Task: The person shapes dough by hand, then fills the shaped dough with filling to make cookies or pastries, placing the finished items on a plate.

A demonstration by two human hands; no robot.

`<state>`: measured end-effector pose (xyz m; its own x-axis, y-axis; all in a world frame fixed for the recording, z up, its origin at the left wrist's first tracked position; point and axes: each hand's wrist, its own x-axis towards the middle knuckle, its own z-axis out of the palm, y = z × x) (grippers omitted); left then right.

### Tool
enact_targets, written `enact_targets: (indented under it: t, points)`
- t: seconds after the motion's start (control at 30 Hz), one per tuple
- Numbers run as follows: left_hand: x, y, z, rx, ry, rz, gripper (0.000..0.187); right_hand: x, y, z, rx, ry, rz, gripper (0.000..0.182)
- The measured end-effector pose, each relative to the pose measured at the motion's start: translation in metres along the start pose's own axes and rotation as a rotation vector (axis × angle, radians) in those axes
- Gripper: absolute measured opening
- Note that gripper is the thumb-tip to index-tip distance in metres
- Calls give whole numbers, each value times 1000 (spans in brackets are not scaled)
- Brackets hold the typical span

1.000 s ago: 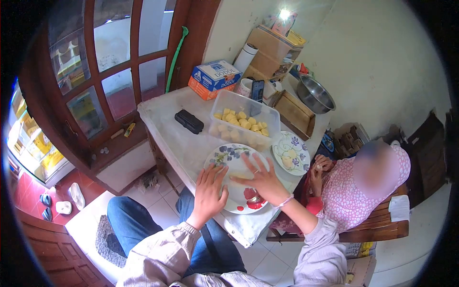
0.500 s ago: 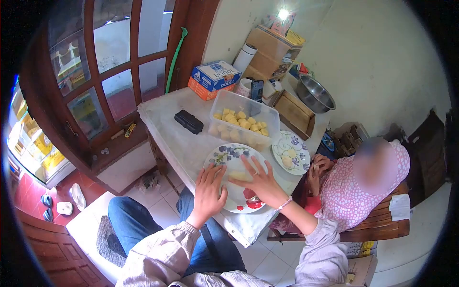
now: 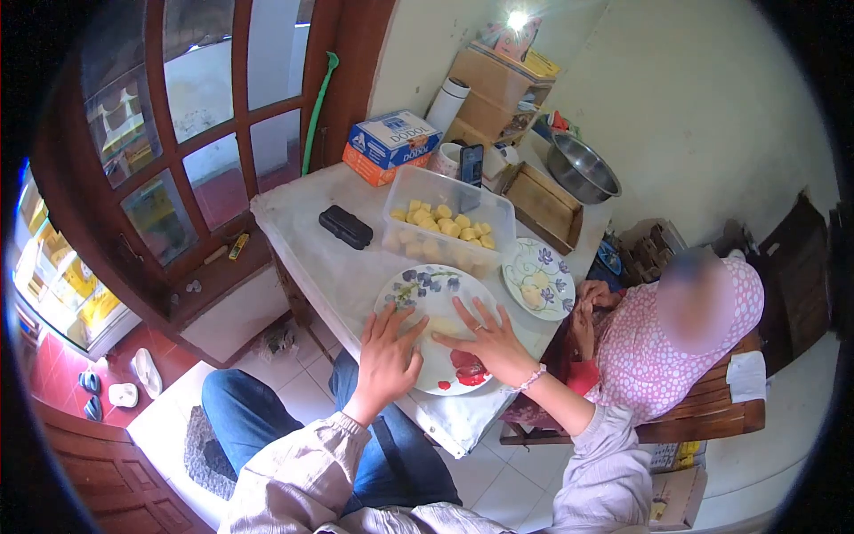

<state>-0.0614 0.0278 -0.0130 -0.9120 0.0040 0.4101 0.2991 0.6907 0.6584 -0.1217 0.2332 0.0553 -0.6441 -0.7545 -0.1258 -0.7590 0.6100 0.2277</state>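
My left hand (image 3: 388, 358) lies with fingers spread over the left side of a white plate (image 3: 425, 358) with painted flowers. On the plate's right side, my right hand (image 3: 492, 345) is also open, its fingers stretched out flat. A pale strip of what looks like dough (image 3: 436, 326) shows between the hands, partly hidden by the right fingers. Just beyond the plate stands a clear plastic tub (image 3: 402, 185) holding several yellow dough-like pieces (image 3: 445, 222). To its right, a second flowered plate (image 3: 551, 298) carries a few pale lumps (image 3: 536, 295).
A black case (image 3: 346, 227) lies at the table's left. Behind the tub are Dodol boxes (image 3: 391, 142), a phone (image 3: 471, 165), a cardboard tray (image 3: 543, 214) and a steel bowl (image 3: 583, 169). Another person (image 3: 676, 347) sits at the right, hands near the table edge.
My right hand has shifted slightly to the right, uncovering more of the plate's red flower. My left hand stays nearly in place. The whole view has moved a little.
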Motion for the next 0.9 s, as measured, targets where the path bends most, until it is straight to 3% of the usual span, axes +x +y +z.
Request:
enact_targets:
  t: [0.07,0.13,0.17,0.23,0.33,0.6,0.9]
  points:
    - [2,4,-4,32,-31,19,46,-5,0,0,78,-41,81,59]
    - [5,7,-10,69,-58,55,44,-5,15,-12,41,19,-82,67]
    - [4,8,-14,141,-80,120,44,-8,19,-12,42,25,-69,67]
    - [5,6,-14,214,-103,183,44,-12,24,-11,212,122,159,91]
    - [9,9,-15,307,-175,224,47,-30,25,-12,220,220,212,98]
    - [22,26,-14,336,-298,248,53,-63,23,-11,281,298,263,94]
    - [31,28,-5,317,-208,260,49,-78,25,-7,291,297,317,88]
